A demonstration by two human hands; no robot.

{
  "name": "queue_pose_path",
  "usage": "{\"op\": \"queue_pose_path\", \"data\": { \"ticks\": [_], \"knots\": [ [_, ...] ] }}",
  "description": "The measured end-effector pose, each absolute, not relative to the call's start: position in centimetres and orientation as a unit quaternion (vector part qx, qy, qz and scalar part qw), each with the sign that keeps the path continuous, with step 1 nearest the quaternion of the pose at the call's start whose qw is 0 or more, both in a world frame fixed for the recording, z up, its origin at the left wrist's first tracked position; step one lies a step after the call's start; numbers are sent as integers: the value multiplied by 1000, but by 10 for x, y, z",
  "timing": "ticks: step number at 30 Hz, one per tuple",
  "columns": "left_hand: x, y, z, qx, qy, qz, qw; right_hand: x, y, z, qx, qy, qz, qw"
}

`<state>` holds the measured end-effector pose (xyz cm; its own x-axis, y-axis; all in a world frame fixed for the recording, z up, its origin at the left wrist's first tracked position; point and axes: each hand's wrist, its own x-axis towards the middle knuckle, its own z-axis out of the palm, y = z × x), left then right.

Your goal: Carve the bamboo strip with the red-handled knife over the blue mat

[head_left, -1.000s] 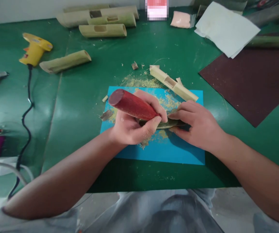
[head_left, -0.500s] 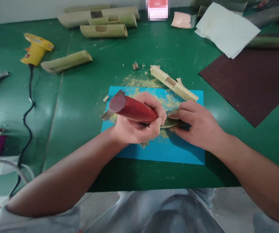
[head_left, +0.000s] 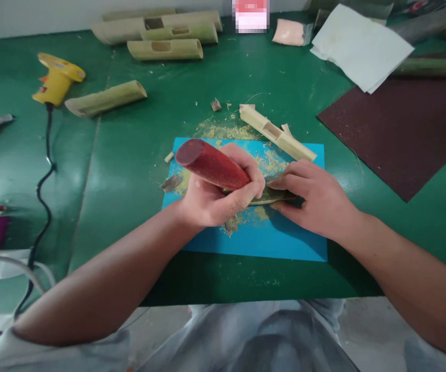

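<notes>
My left hand [head_left: 215, 199] is wrapped round a thick red handle [head_left: 209, 163] of a tool whose working end is hidden behind my fingers. My right hand [head_left: 316, 199] presses a dark green bamboo strip [head_left: 273, 195] down on a blue mat [head_left: 285, 243], fingers pinched over it. The tool's end meets the strip between both hands. Yellowish shavings [head_left: 226, 132] lie scattered on the mat and the green table [head_left: 129, 155]. A pale cut bamboo piece [head_left: 277, 134] with a slot lies just beyond my hands.
Several bamboo tubes [head_left: 164, 33] lie at the back, one more bamboo tube [head_left: 104, 98] at the left. A yellow glue gun [head_left: 58, 77] with black cord [head_left: 42, 191] is far left. A dark red sheet [head_left: 404, 129] and white paper [head_left: 362, 44] lie right.
The red handle dipped lower and left half a second ago, then rose back; my left hand rocked with it. My right hand and the strip stayed put.
</notes>
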<state>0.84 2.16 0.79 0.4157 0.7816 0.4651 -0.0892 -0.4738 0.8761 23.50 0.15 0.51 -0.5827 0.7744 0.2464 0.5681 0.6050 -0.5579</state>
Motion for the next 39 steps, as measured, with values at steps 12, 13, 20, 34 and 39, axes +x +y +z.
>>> {"op": "queue_pose_path", "data": {
  "ticks": [12, 13, 20, 34, 39],
  "knots": [
    [9, 20, 6, 729, 202, 500, 422, 235, 1, 6, -391, -861, 219, 241],
    [9, 20, 6, 736, 201, 494, 417, 235, 1, 6, -391, -861, 218, 241],
    [15, 18, 9, 711, 272, 512, 397, 236, 2, 5, -391, -856, 231, 246],
    [19, 15, 8, 687, 286, 556, 371, 237, 2, 4, -388, -858, 225, 252],
    [16, 15, 1, 687, 290, 566, 351, 237, 2, 5, -390, -858, 224, 249]
  ]
}}
